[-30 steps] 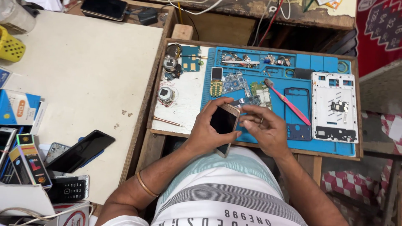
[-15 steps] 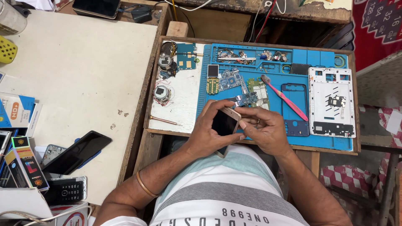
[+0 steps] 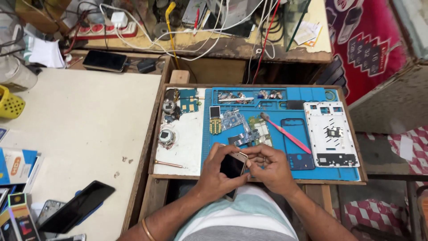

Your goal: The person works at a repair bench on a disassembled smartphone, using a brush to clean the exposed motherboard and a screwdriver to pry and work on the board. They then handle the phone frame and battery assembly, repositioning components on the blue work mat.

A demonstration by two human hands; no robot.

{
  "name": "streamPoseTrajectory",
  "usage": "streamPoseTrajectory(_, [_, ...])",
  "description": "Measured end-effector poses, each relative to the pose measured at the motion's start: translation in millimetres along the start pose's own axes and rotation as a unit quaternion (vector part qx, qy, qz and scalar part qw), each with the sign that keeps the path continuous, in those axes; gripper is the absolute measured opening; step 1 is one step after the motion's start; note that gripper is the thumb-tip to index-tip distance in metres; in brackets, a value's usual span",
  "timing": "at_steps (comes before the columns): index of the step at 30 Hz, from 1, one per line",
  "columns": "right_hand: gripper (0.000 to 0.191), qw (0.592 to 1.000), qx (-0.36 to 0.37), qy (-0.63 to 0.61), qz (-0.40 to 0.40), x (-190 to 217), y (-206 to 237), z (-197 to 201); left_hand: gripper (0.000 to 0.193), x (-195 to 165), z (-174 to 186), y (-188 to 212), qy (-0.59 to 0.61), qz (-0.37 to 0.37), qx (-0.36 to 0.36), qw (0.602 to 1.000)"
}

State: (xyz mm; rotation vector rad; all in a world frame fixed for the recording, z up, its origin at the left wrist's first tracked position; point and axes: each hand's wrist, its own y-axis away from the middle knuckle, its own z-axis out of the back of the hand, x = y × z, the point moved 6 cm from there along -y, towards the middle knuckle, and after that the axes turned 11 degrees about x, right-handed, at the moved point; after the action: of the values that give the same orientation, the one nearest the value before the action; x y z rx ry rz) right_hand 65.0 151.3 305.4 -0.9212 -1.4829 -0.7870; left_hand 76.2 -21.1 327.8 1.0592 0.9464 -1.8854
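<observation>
My left hand [image 3: 217, 174] grips a small dark-screened phone [image 3: 232, 167] with a pale metallic edge, held over the near edge of the blue repair mat [image 3: 307, 172]. My right hand [image 3: 269, 167] rests against the phone's right side, fingers curled at its top corner; whether they pinch a small part is hidden. Just beyond the hands lie loose circuit boards [image 3: 238, 127] and a pink brush [image 3: 285, 133]. A white phone frame [image 3: 331, 134] lies at the mat's right.
A wooden tray [image 3: 178, 87] holds the mat, a white sheet [image 3: 185, 147] and small round parts. Left is a pale table [image 3: 80, 125] with a black phone [image 3: 76, 206], boxes and a yellow basket [image 3: 10, 103]. Cables and a power strip [image 3: 107, 30] crowd the back shelf.
The view has tilted up, showing more of the back shelf. Both hands stay on the phone near the mat's front edge, with slight finger shifts.
</observation>
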Motion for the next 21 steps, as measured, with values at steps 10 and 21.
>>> streamPoseTrajectory(10, [0.026,0.998,0.015,0.051,0.036,0,-3,-3,0.063,8,-6,4,0.007,0.028,0.025,0.999])
streamPoseTrajectory(21, [0.025,0.999,0.018,-0.031,-0.039,-13,-1,-4,0.065,7,-5,6,0.043,0.02,0.05,0.998])
